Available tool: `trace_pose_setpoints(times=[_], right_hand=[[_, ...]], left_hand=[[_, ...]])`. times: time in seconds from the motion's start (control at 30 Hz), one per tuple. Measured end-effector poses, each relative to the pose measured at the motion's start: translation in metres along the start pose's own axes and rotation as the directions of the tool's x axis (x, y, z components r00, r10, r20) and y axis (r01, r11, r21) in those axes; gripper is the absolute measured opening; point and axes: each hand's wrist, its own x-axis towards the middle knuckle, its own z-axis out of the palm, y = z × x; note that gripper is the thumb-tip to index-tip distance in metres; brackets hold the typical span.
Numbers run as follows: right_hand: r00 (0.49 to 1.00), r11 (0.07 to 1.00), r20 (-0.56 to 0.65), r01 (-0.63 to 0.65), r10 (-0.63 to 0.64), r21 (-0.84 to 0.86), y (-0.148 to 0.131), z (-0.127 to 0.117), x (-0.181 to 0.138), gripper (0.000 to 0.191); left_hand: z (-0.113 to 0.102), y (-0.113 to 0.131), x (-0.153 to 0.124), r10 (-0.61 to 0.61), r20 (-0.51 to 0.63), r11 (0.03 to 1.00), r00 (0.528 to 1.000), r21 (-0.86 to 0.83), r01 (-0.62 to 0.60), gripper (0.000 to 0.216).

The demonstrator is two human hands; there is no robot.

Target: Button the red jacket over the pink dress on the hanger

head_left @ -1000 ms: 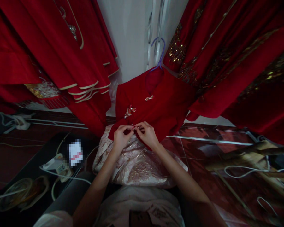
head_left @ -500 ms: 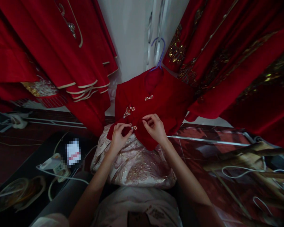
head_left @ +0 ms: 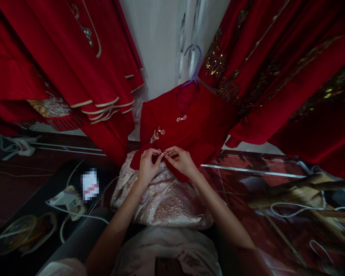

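A red jacket (head_left: 202, 122) hangs on a purple hanger (head_left: 195, 67), its lower part lying toward my lap. Pearl-like flower ornaments run down its front: an upper clasp (head_left: 181, 119), a larger jewelled piece (head_left: 157, 134) and a beaded flower clasp (head_left: 165, 153) near the hem. My left hand (head_left: 148, 165) pinches that lowest clasp from the left, thumb against fingers. From the right, my right hand (head_left: 181, 162) closes thumb and fingertips on the same clasp, the two hands nearly touching. The fingers partly cover it. Beneath lies shiny pale brocade fabric (head_left: 166, 207) across my lap.
Red garments (head_left: 100, 73) with gold trim hang at left, and sequined red ones (head_left: 276, 84) at right. A dark bench (head_left: 43, 191) on the left carries a power strip (head_left: 74, 207), cables and a plastic bowl (head_left: 15, 234). A wooden frame (head_left: 301, 195) stands at right.
My right hand has moved left and slightly down from the jacket front to the lowest clasp, meeting my left hand. The left hand has stayed there, shifting slightly right.
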Motion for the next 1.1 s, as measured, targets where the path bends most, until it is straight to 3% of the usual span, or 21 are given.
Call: trace_pose_setpoints(times=[0.13,0.27,0.37,0.5,0.63,0.8,1.1], right_hand=[[0.998,0.999,-0.034,-0.044,0.045,0.016,0.004,0.006,0.0,0.021],[0.996,1.0,-0.084,-0.016,0.015,-0.019,0.006,0.011,0.0,0.019],[0.996,0.999,-0.084,-0.011,0.008,-0.033,0.004,0.01,-0.001,0.014],[1.0,1.0,0.006,-0.019,0.019,0.014,-0.005,-0.002,-0.002,0.017],[1.0,1.0,0.016,0.003,-0.003,0.02,-0.012,-0.018,-0.003,0.017],[0.999,1.0,0.038,-0.009,0.008,0.027,-0.014,-0.028,-0.002,0.018],[0.998,0.998,0.067,-0.01,0.006,0.059,-0.013,-0.031,-0.003,0.019]], left_hand=[[0.002,0.005,0.002,0.004,-0.007,0.999,1.0,0.051,-0.003,0.007],[-0.003,0.009,0.012,0.037,0.093,0.999,0.995,-0.023,-0.035,0.004],[-0.013,0.007,0.033,0.099,0.153,0.993,0.983,-0.076,-0.088,0.011],[-0.028,-0.005,0.08,0.235,0.129,0.959,0.963,0.128,-0.252,0.026],[-0.037,-0.018,0.123,0.394,0.373,0.852,0.84,0.196,-0.486,0.031],[-0.041,-0.016,0.153,0.48,0.547,0.762,0.686,0.127,-0.635,0.023],[-0.039,-0.004,0.172,0.528,0.618,0.713,0.583,0.05,-0.699,0.017]])
